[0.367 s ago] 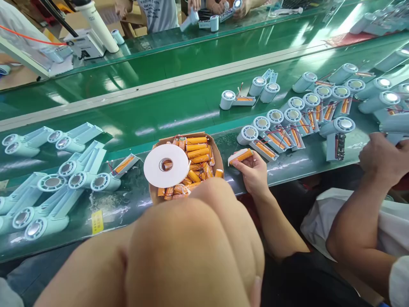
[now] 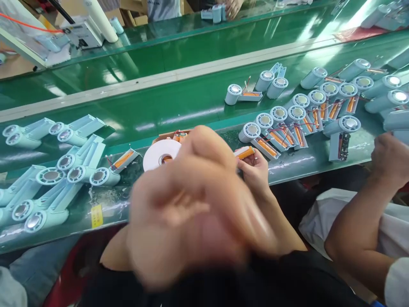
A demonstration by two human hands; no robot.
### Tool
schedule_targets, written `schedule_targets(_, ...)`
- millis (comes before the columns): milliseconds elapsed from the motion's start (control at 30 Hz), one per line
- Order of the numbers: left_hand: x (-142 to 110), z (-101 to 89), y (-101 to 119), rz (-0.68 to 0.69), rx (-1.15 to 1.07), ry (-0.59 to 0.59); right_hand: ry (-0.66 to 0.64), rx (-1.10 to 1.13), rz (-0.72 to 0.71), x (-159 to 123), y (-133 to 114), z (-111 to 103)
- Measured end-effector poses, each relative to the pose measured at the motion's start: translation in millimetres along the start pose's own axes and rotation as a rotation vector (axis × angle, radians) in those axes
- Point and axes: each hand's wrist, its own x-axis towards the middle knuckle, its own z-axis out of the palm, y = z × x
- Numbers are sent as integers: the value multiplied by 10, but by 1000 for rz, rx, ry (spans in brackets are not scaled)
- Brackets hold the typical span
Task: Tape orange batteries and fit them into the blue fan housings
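Observation:
My left hand (image 2: 191,204) is raised close to the camera, large and smeared by motion, so its fingers cannot be read. It covers most of a cardboard box (image 2: 166,136) of orange batteries. A white tape roll (image 2: 161,154) lies on the box's left side. Near the bench's front edge my right hand (image 2: 255,172) is closed around one orange battery (image 2: 245,152) with a white end, just right of the box.
Pale blue fan housings (image 2: 64,170) lie in a group at the left. More housings with orange batteries and red wires (image 2: 287,123) crowd the right. A co-worker's hand (image 2: 390,157) reaches in at the far right. The green conveyor belt (image 2: 159,106) runs behind.
My left hand has swung up in front of the camera and now hides most of the battery box. My right hand still holds the battery in about the same place.

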Motion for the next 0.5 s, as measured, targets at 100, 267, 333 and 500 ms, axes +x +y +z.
schedule_targets(100, 348, -159, -247, -107, -426, -66, -1, -16, -5, -3, 36, -16)
schedule_targets(267, 539, -331, -446, -247, -548, 9, -5, -24, 34, 7, 94, -21)
schedule_targets(333, 525, -365, -472, -263, -539, -6, -5, -34, 41, 0, 85, -16)
schedule_targets(500, 521, -408, -510, -269, -470, -27, -15, -64, 82, -25, 50, -21)
